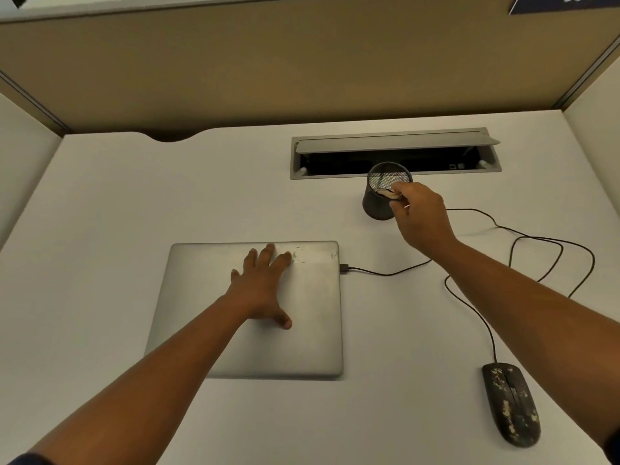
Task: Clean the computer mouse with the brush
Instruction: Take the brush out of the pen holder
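A black computer mouse [511,404], speckled with pale dirt, lies on the white desk at the lower right. Its thin black cable [469,303] loops back to a closed silver laptop [255,317]. A black mesh pen cup [382,193] stands behind the laptop. My right hand [421,216] is at the cup's rim and pinches the brush [387,193], whose pale end shows at the fingertips; the rest of the brush is inside the cup. My left hand [263,286] rests flat on the laptop lid with its fingers spread.
A grey cable hatch [396,154] with its lid raised sits in the desk behind the cup. Beige partition walls [302,72] close the desk at the back and both sides. The cable loops across the desk right of the cup.
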{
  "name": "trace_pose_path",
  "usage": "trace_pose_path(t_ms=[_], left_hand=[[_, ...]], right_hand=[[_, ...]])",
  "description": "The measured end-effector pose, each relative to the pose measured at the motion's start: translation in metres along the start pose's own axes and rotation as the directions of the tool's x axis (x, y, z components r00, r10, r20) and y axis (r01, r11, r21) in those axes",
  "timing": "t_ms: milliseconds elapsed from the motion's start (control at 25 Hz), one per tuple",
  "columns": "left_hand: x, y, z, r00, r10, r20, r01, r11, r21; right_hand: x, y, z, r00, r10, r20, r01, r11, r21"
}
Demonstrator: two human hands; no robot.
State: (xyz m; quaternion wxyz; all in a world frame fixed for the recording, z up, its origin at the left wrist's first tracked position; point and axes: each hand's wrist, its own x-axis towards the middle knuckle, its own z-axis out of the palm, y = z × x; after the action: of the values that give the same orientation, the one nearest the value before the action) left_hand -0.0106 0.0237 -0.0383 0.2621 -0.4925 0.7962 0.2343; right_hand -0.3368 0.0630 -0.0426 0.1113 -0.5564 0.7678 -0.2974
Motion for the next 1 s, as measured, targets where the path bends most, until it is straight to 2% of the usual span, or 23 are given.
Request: trace_pose_path(t_ms=[320, 520, 640, 760, 880, 1000], left_hand=[[-0.002, 0.0, 0.0, 1.0, -0.002, -0.008, 0.002, 1.0, -0.016], [-0.002, 0.0, 0.001, 1.0, -0.002, -0.013, 0.002, 1.0, -0.015], [-0.003, 0.0, 0.0, 1.0, -0.003, -0.014, 0.003, 1.0, -0.019], [-0.004, 0.001, 0.0, 1.0, -0.004, -0.022, 0.003, 1.0, -0.015], [-0.005, 0.002, 0.001, 0.999, -0.001, -0.032, 0.0, 1.0, -0.024], [-0.009, 0.001, 0.004, 0.999, 0.007, -0.048, -0.01, 0.998, -0.059]], right_hand=[[0.009, 0.0, -0.004, 0.997, 0.055, 0.053, -0.057, 0.998, 0.04], [0.007, -0.003, -0.016, 0.994, 0.043, -0.105, -0.027, 0.988, 0.152], [0.01, -0.013, -0.027, 0.955, 0.182, -0.235, -0.104, 0.945, 0.309], [0.009, -0.019, -0.04, 0.885, 0.386, -0.261, -0.188, 0.808, 0.558], [0.002, -0.027, -0.059, 0.811, 0.555, -0.186, -0.222, 0.586, 0.779], [-0.017, -0.035, -0.08, 0.744, 0.661, -0.094, -0.242, 0.398, 0.885]])
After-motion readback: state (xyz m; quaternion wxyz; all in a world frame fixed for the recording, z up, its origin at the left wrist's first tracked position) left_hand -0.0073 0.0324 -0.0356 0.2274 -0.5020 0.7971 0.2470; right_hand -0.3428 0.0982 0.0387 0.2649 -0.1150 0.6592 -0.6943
